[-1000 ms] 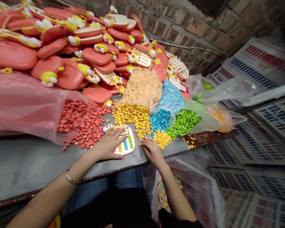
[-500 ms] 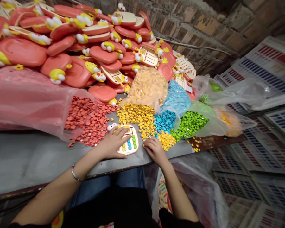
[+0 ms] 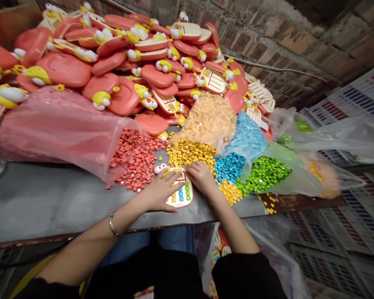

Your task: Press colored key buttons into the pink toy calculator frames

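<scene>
A cream toy panel point(image 3: 178, 202) with a red rim and bulging white eyes lies on the grey table. Rows of yellow, blue and green buttons point(image 3: 187, 192) sit in it; my left hand covers part of its left side. My left hand point(image 3: 160, 190) rests across the panel, fingers spread flat over it and thumb along its lower edge. At the panel's upper right is my right hand point(image 3: 202, 177), its fingers curled together and pointing down. Whatever is between those fingertips is hidden. Loose yellow buttons point(image 3: 191, 151) lie just behind my hands.
Red buttons point(image 3: 140, 166) spill from a pink bag point(image 3: 65, 133) on the left. Blue buttons point(image 3: 229, 165) and green buttons point(image 3: 266, 174) lie to the right. Many red toy shells point(image 3: 121, 95) are heaped behind, against a brick wall point(image 3: 268, 37). A plastic-lined container point(image 3: 216, 249) stands below the table edge.
My right hand has moved from beside the yellow buttons onto the panel's upper right. My left hand stays on the panel. The whole view has shifted, so the table appears further right.
</scene>
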`<state>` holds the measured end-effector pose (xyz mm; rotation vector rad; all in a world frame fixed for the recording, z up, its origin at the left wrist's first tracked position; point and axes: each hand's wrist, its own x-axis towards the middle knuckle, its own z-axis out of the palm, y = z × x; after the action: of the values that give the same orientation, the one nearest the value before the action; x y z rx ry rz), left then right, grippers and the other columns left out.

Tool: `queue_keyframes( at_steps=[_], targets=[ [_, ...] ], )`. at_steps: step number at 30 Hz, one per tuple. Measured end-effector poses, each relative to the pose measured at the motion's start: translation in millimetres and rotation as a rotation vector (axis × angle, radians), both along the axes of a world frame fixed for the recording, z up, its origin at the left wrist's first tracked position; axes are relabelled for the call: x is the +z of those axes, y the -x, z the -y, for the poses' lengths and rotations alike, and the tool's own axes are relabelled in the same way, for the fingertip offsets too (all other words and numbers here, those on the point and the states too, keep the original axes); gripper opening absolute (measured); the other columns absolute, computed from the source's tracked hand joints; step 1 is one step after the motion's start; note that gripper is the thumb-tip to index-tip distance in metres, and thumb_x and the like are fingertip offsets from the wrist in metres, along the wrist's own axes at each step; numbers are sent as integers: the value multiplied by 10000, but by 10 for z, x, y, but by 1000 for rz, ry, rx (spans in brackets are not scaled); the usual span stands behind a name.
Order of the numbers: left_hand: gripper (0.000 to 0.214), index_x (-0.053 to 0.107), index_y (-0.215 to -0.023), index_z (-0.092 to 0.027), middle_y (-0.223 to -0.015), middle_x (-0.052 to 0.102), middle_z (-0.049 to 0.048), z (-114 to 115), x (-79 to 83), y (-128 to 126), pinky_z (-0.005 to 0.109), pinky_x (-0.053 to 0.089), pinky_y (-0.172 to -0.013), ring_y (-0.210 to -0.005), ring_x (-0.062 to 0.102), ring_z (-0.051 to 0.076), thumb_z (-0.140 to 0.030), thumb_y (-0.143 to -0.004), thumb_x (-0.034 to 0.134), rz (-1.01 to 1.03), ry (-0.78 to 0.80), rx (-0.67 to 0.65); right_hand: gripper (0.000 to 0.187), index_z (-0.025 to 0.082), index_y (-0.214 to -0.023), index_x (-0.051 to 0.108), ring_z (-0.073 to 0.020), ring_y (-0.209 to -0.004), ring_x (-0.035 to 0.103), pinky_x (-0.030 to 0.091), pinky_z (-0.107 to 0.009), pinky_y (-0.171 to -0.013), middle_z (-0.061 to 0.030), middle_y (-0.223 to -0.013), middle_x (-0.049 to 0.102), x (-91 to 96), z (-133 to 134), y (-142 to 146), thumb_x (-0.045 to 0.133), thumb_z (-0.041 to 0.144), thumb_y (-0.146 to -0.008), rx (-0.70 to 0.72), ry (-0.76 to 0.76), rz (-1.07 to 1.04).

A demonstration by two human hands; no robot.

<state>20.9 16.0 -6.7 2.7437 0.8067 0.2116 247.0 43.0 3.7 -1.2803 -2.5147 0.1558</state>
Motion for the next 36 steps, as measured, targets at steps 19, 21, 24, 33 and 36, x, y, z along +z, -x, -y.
queue_keyframes(
  at_steps=[19,21,24,33,36],
  targets=[
    [900,468,-1375,-193,-1508,368,170,3,-15,-13,504,93,-1149,-1382,323,343,-670,-657,724,58,12,23,168,186,-865,656,-192,-769,533,432,-330,-680,-69,-805,679,-231,-112,-68,511,192,-951,162,-182,-165],
    [904,469,-1374,-194,-1502,378,169,0,-19,-13,501,92,-1149,-1379,326,341,-667,-650,732,71,4,24,161,191,-877,657,-193,-777,547,453,-337,-691,-70,-816,680,-247,-98,-62,513,192,-949,157,-160,-212],
    [896,477,-1365,-194,-1494,389,170,-4,-28,-10,500,91,-1150,-1375,332,340,-665,-648,735,89,-7,19,147,194,-885,655,-199,-801,563,478,-347,-712,-75,-833,681,-271,-85,-55,521,202,-945,154,-117,-284],
    [896,472,-1369,-195,-1498,384,165,-5,-25,1,503,86,-1154,-1379,325,344,-665,-651,730,85,4,13,60,195,-897,671,-210,-886,615,468,-360,-828,-68,-908,698,-61,-310,-61,664,235,-853,93,317,-307],
    [904,458,-1384,-191,-1506,368,170,-10,-11,4,508,72,-1157,-1387,310,352,-656,-658,730,73,18,6,195,172,-933,682,-186,-785,643,475,-285,-714,-47,-863,711,61,-544,-16,739,167,-746,61,605,-196]
  ],
)
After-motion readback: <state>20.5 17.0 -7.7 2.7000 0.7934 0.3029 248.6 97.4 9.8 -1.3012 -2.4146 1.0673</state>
